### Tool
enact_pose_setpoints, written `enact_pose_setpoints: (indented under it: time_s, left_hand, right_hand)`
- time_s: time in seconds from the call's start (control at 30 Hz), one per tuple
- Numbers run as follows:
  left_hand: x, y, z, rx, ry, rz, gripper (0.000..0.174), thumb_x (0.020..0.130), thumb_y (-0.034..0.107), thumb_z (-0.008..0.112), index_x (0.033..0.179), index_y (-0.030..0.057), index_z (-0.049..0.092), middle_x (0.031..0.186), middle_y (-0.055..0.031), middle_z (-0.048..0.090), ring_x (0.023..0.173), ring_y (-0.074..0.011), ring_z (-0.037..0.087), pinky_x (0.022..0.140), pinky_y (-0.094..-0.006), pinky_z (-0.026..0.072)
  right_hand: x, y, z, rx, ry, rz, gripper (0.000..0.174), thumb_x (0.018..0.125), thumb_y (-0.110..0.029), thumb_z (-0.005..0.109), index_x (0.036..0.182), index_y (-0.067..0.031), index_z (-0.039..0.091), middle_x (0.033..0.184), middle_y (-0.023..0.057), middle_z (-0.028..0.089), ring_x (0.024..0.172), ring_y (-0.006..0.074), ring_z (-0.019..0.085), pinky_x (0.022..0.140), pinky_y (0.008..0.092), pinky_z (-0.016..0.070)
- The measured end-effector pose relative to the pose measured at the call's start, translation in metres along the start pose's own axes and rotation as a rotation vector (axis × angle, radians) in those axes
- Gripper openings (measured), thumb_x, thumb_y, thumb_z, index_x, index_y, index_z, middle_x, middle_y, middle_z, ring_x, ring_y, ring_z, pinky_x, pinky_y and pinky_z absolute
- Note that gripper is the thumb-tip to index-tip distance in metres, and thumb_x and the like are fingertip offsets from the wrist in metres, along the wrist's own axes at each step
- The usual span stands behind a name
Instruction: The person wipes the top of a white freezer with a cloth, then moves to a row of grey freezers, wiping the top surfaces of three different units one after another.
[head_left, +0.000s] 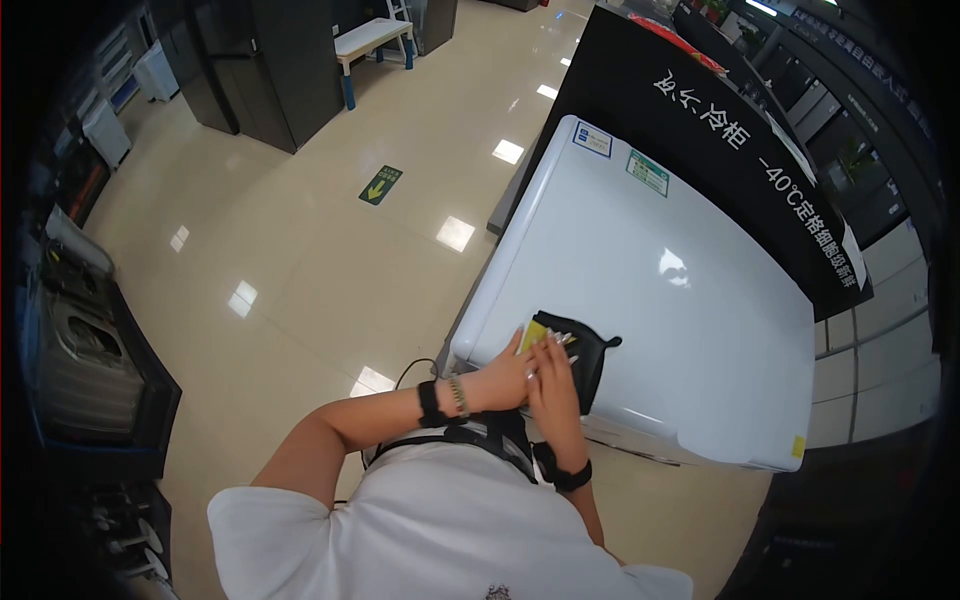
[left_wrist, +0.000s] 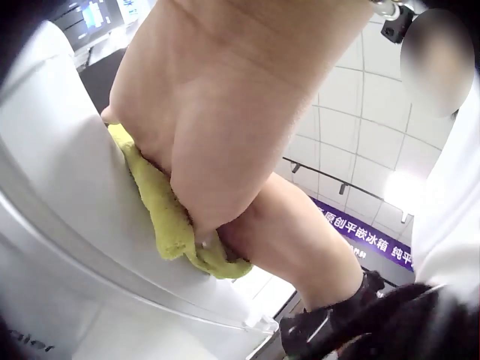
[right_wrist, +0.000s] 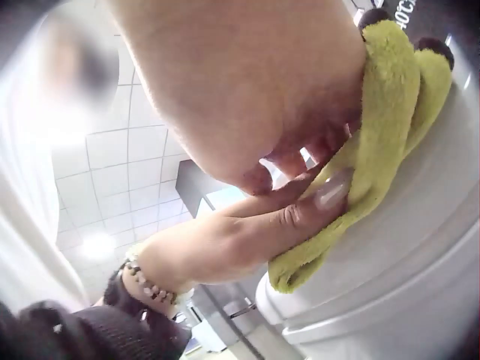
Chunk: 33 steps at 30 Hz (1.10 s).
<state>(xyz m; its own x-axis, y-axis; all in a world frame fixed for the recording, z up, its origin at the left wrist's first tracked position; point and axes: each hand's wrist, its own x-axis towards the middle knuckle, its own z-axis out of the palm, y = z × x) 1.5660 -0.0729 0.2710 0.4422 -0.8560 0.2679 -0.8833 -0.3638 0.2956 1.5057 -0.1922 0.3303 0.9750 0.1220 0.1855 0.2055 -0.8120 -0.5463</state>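
Observation:
On the white chest freezer (head_left: 640,290), near its front left edge, lies a folded cloth (head_left: 592,365), black on one side and yellow-green on the other, with a small loop at a corner. My left hand (head_left: 495,383) grips its yellow side; in the right wrist view the left thumb (right_wrist: 296,217) presses against the fold. The right hand (head_left: 555,400) crosses close over the left fingers, its own fingers bent onto the cloth. In the left wrist view the plush yellow fold (left_wrist: 161,214) shows under the left hand, whose fingertips are hidden.
A black sign board (head_left: 700,130) with white lettering stands along the freezer's far side. Two stickers (head_left: 648,172) are on the lid. Dark refrigerators (head_left: 250,75) and a small white-topped bench (head_left: 373,38) stand across the tiled floor. A cable (head_left: 410,365) hangs by the freezer's left corner.

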Motion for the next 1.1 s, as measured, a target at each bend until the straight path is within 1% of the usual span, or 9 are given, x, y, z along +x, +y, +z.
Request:
enact_pose_setpoints:
  time_s: [0.2, 0.3, 0.43, 0.57, 0.63, 0.73, 0.87, 1.0, 1.1]
  left_hand:
    - [-0.058, -0.03, -0.051, -0.004, -0.198, -0.101, 0.064, 0.085, 0.026, 0.049, 0.142, 0.0104, 0.025, 0.146, -0.0152, 0.024, 0.133, -0.0303, 0.027, 0.104, -0.0616, 0.0128]
    - [-0.071, -0.042, -0.061, 0.003, -0.124, -0.279, 0.064, 0.085, 0.026, 0.049, 0.142, 0.0114, 0.024, 0.144, -0.0159, 0.027, 0.133, -0.0288, 0.027, 0.105, -0.0594, 0.0123]
    - [-0.072, -0.054, -0.057, -0.055, -0.069, -0.293, 0.064, 0.085, 0.024, 0.05, 0.142, 0.0122, 0.024, 0.143, -0.0157, 0.029, 0.132, -0.03, 0.028, 0.106, -0.0588, 0.0127]
    - [-0.062, -0.04, -0.055, 0.002, -0.079, -0.275, 0.062, 0.081, 0.027, 0.055, 0.137, 0.0111, 0.033, 0.14, -0.0157, 0.034, 0.131, -0.0303, 0.03, 0.105, -0.0593, 0.0137]
    - [-0.046, -0.031, -0.039, -0.007, -0.005, -0.205, 0.062, 0.075, 0.031, 0.062, 0.13, 0.0098, 0.042, 0.137, -0.0163, 0.036, 0.13, -0.0306, 0.031, 0.104, -0.0612, 0.0151]
    - [-0.012, -0.009, -0.024, -0.035, 0.099, -0.117, 0.064, 0.073, 0.032, 0.063, 0.129, 0.0098, 0.043, 0.138, -0.0156, 0.036, 0.13, -0.0299, 0.03, 0.103, -0.0621, 0.0159]
    - [0.041, 0.014, -0.019, -0.179, 0.067, 0.035, 0.063, 0.074, 0.031, 0.062, 0.131, 0.0134, 0.042, 0.144, -0.02, 0.024, 0.135, -0.0357, 0.02, 0.103, -0.0601, 0.0193]
    - [0.057, 0.032, -0.016, -0.137, 0.078, 0.024, 0.083, 0.071, 0.039, 0.068, 0.14, 0.019, 0.027, 0.144, -0.0247, 0.019, 0.135, -0.0395, 0.017, 0.102, -0.0587, 0.0199]
    - [0.05, 0.027, -0.019, -0.137, 0.044, 0.032, 0.091, 0.07, 0.043, 0.069, 0.143, 0.0174, 0.021, 0.145, -0.022, 0.017, 0.136, -0.0352, 0.017, 0.102, -0.0595, 0.0193]
  right_hand:
    - [0.023, -0.04, 0.031, 0.075, -0.103, -0.141, 0.044, 0.086, -0.014, 0.051, 0.127, -0.0011, 0.043, 0.136, 0.0216, 0.034, 0.128, 0.0373, 0.032, 0.104, 0.0397, 0.0291]
    - [0.045, -0.048, 0.047, 0.008, -0.059, -0.269, 0.043, 0.084, -0.016, 0.053, 0.124, -0.0027, 0.046, 0.132, 0.0196, 0.039, 0.125, 0.0355, 0.036, 0.099, 0.0399, 0.0362]
    - [0.055, -0.049, 0.062, -0.055, -0.038, -0.275, 0.044, 0.082, -0.019, 0.055, 0.123, -0.0043, 0.047, 0.131, 0.018, 0.04, 0.125, 0.0336, 0.037, 0.099, 0.0386, 0.0366]
    - [0.045, -0.044, 0.044, -0.011, -0.075, -0.238, 0.045, 0.082, -0.019, 0.055, 0.123, -0.0036, 0.047, 0.133, 0.0175, 0.039, 0.124, 0.0342, 0.038, 0.101, 0.0401, 0.0342]
    - [0.034, -0.032, 0.031, -0.024, -0.03, -0.163, 0.046, 0.081, -0.015, 0.055, 0.124, -0.0021, 0.046, 0.135, 0.0178, 0.039, 0.124, 0.0348, 0.038, 0.102, 0.0415, 0.0322]
    - [0.017, -0.007, 0.01, -0.043, 0.018, -0.041, 0.048, 0.08, -0.01, 0.055, 0.126, -0.0009, 0.044, 0.134, 0.0178, 0.04, 0.124, 0.0351, 0.038, 0.102, 0.0422, 0.0321]
    - [-0.01, 0.026, -0.022, -0.236, 0.195, 0.136, 0.054, 0.081, -0.019, 0.06, 0.128, -0.0004, 0.042, 0.133, 0.0167, 0.042, 0.123, 0.0338, 0.039, 0.101, 0.0429, 0.0317]
    - [-0.041, 0.064, -0.046, -0.31, 0.32, 0.4, 0.056, 0.08, -0.02, 0.062, 0.128, 0.0, 0.043, 0.131, 0.0178, 0.043, 0.122, 0.0346, 0.039, 0.101, 0.0438, 0.0309]
    - [-0.054, 0.076, -0.052, -0.484, 0.443, 0.518, 0.055, 0.079, -0.019, 0.063, 0.126, 0.0011, 0.043, 0.131, 0.0192, 0.042, 0.122, 0.0348, 0.039, 0.101, 0.0435, 0.0307]
